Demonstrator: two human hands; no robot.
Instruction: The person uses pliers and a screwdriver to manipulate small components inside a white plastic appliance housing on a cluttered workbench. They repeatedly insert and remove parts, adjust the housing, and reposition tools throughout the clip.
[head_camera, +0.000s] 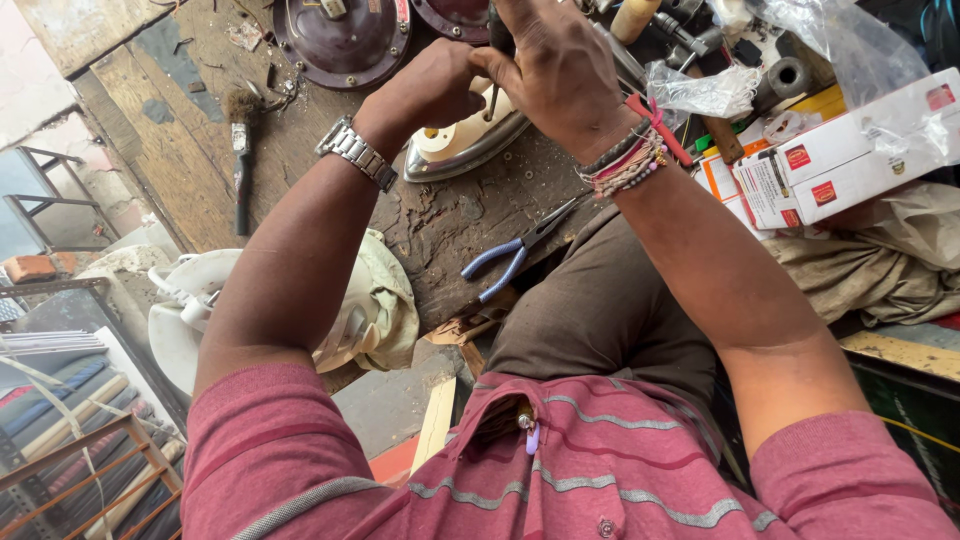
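Note:
A clothes iron (462, 142) with a cream body and shiny metal soleplate lies on the worn wooden bench (200, 130). My left hand (425, 90), with a metal watch on the wrist, rests closed against the iron's top. My right hand (555, 65), wearing bead bracelets and threads, grips a screwdriver (495, 70) whose shaft points down into the iron. Both hands meet over the iron, and the fingers hide the spot where the tip touches.
Blue-handled pliers (510, 258) lie near the bench's front edge. A brush (242, 150) lies at left, two round maroon plates (345, 40) at the back. White and red boxes (840, 155), plastic bags and metal parts crowd the right. A white appliance shell (190, 300) sits below left.

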